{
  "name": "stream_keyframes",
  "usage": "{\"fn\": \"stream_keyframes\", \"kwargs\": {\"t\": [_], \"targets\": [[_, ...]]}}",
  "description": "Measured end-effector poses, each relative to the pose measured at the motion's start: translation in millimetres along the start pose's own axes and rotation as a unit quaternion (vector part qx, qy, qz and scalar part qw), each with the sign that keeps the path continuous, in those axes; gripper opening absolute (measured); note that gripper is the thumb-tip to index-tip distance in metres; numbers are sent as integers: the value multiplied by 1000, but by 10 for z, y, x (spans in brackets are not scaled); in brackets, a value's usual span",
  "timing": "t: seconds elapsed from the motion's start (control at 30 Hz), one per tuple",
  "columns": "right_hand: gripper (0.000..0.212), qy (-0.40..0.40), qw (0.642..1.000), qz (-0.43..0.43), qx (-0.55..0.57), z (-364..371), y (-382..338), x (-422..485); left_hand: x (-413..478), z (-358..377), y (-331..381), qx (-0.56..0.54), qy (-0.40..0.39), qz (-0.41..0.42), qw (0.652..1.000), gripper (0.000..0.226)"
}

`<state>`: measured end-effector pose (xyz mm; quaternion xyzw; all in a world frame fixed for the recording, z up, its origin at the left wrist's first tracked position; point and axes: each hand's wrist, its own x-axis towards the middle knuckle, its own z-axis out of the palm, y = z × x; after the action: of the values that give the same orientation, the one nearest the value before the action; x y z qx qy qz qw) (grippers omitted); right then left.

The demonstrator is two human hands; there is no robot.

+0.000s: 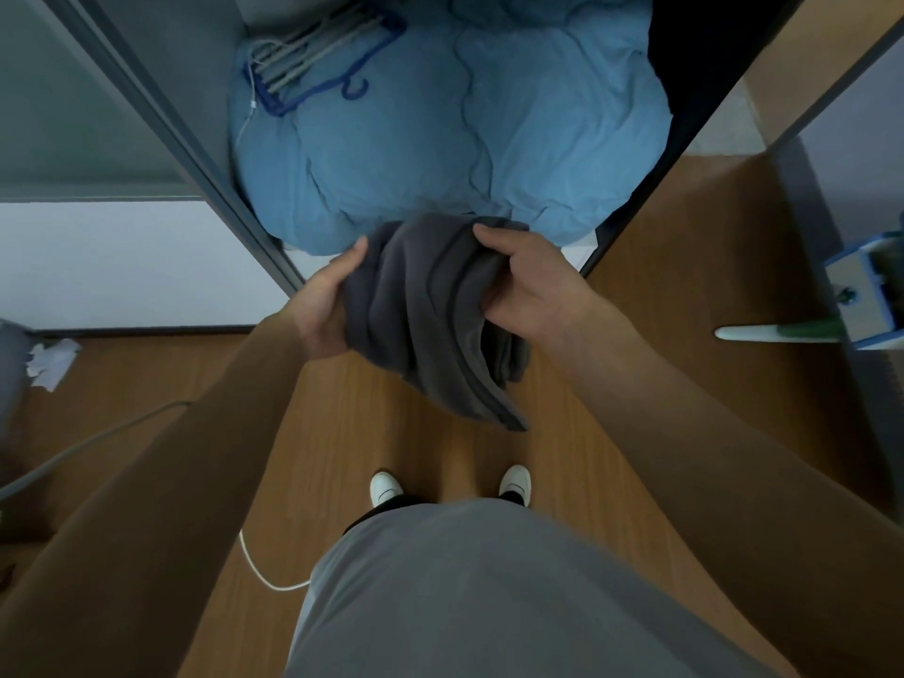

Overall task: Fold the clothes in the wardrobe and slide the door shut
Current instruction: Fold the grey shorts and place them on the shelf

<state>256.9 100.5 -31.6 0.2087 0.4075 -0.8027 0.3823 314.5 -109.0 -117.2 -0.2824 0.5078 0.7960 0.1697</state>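
Folding step: left hand [328, 305] and right hand [526, 281] both clenched on bunched grey garment [430, 310] held mid-air at 6 o'clock of blue duvet [455, 134] in wardrobe; next, probably square the fold, shelve it.

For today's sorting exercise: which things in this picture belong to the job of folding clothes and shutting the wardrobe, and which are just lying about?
Part of the job:
dark grey garment, gripped by left hand and right hand
sliding door
blue bedding in the wardrobe
blue hangers on the bedding

Just lying about:
white cable on the floor
crumpled paper
blue-and-white mop head
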Motion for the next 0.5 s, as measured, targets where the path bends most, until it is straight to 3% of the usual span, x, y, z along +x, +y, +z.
{"fn": "stream_keyframes", "kwargs": {"t": [0.13, 0.27, 0.5], "targets": [[37, -13, 1000, 0, 22, -41, -11, 13, -1, 245, 136, -5, 41, 28, 999, 34], [29, 3, 1000, -3, 24, -140, -73, 2, 9, 345, 280, -28, 82, 35, 996, 40], [31, -34, 998, -13, 49, -144, -19, 38, 26, 354, 439, 11, 126, 32, 992, 27]]}}
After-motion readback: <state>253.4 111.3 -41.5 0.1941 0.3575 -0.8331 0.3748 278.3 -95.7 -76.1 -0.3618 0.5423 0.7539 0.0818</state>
